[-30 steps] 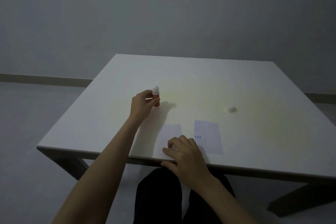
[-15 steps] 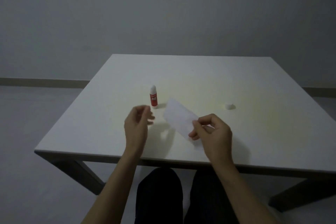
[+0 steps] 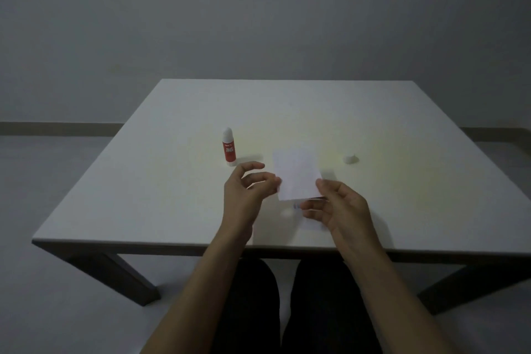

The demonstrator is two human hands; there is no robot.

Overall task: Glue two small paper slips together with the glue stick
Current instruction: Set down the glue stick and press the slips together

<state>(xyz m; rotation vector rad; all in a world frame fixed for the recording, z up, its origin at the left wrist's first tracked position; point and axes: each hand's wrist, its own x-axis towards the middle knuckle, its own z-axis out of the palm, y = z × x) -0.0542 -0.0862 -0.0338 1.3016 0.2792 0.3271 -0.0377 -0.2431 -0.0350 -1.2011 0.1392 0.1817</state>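
Observation:
A white paper slip [image 3: 297, 174] is held upright above the table, its blank side toward me. My right hand [image 3: 339, 207] pinches its lower right corner, and the fingertips of my left hand [image 3: 247, 192] meet its left edge. The second slip [image 3: 311, 224] lies flat on the table under my right hand, mostly hidden, with a bit of blue print showing. The red glue stick [image 3: 229, 148] stands upright and uncapped to the left, beyond my left hand. Its white cap [image 3: 350, 158] lies on the table to the right.
The white table [image 3: 287, 106] has its front edge close to my lap. A plain grey wall and a floor strip lie behind it.
My right hand has turned the lifted slip from slanted to upright. My left hand has moved right and up until it touches the slip's left edge. The glue stick has stayed put.

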